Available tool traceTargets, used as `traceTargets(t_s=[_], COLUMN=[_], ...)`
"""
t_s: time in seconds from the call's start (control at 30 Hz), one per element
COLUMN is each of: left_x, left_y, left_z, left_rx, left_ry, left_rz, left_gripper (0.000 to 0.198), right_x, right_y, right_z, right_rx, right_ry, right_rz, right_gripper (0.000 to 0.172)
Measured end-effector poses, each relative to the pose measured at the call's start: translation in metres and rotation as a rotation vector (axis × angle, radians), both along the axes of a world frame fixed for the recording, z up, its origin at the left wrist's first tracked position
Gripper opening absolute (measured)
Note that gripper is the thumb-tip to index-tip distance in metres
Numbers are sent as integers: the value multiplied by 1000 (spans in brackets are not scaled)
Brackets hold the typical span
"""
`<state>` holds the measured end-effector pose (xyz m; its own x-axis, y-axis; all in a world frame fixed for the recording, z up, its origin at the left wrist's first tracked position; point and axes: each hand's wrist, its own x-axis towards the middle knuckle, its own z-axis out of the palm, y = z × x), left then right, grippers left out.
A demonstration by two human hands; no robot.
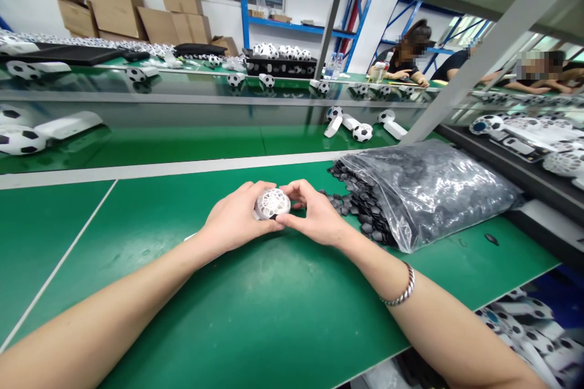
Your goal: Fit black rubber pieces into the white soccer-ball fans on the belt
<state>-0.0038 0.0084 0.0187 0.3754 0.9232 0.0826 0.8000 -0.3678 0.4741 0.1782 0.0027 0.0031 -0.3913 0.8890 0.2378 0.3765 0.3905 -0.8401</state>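
Between my two hands, just above the green tabletop, is a white openwork ball (274,202) patterned like a football. My left hand (239,213) is wrapped round its left side, with the thumb along the near edge. From the right, my right hand (314,209) has its thumb on the near edge, by a black patch on the ball; its fingers curl at the far right side. Whether a small piece is between those fingers, I cannot make out. Right of that hand, small black pieces (371,209) spill from a clear plastic bag (438,188).
Behind a pale rail (182,163) runs a green surface carrying white football-patterned units (362,132). A slanted grey post (456,85) rises at the right, beside a black tray (511,146) of similar units. More units (524,322) lie below the table edge. Other people (406,58) sit beyond.
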Motion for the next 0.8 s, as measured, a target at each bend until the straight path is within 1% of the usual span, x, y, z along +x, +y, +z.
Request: traceTargets(t_s=[0.1, 0.3, 0.47, 0.57, 0.67, 0.73, 0.8], left_x=[0, 1, 1, 2, 3, 2, 0], left_y=[1, 0, -1, -1, -2, -2, -1], left_z=[-1, 0, 0, 0, 0, -1, -1], left_rx=[-13, 30, 16, 38, 46, 29, -20], left_ry=[-11, 0, 14, 19, 21, 13, -3], left_rz=[-7, -5, 8, 7, 0, -14, -22], left_gripper=[64, 59, 60, 57, 55, 60, 69], right_x=[-1, -2, -2, -5, -2, 8, 23], right_y=[-1, -1, 0, -1, 5, 14, 25], right_z=[0, 0, -2, -4, -5, -2, 1], right_rx=[-7, -2, 0, 14, -8, -6, 65], right_ry=[0, -9, 15, 30, 70, 76, -25], right_rz=[1, -6, 10, -14, -19, -73, -233], right_gripper=[42, 40, 41, 39, 36, 26, 14])
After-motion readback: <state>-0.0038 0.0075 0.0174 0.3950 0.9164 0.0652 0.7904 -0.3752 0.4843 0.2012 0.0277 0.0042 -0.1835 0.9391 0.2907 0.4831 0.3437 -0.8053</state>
